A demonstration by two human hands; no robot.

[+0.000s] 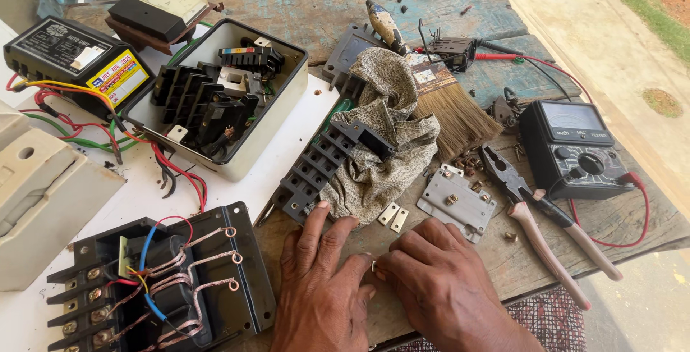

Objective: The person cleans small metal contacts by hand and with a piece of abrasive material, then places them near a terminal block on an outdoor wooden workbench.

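At the desk's near edge: both hands rest together on bare wood
Desk (632, 233): worn grey planks with flaking blue paint toward the far edge; a white sheet (154, 194) covers its left part
Left hand (323, 287): flat, palm down, fingers loosely spread, fingertips just beside the terminal strip; whether it grips anything I cannot tell
Right hand (442, 284): curled, knuckles up, touching the left hand; a small metal part (373, 266) shows between the two, held by which hand I cannot tell
Terminal strip (316, 172): black, lying aslant at the middle, its far end under the rag
Rag (384, 136): crumpled, patterned, at the desk's middle
Two plates (394, 215): small, pale, just beyond the hands
Bracket (458, 202): grey metal, right of the plates, brass screws scattered near it
Pliers (535, 212): right of the bracket, handles toward the near edge
Meter (571, 147): black, near the right edge, red lead looping round it
Brush (449, 104): wide bristles, behind the rag
Open box (215, 100): cream, on the sheet, black parts inside
Coil unit (162, 280): black, at the near left corner
Surroundings: outdoors, sunlit concrete (575, 14) beyond the far edge, a strip of grass at top right
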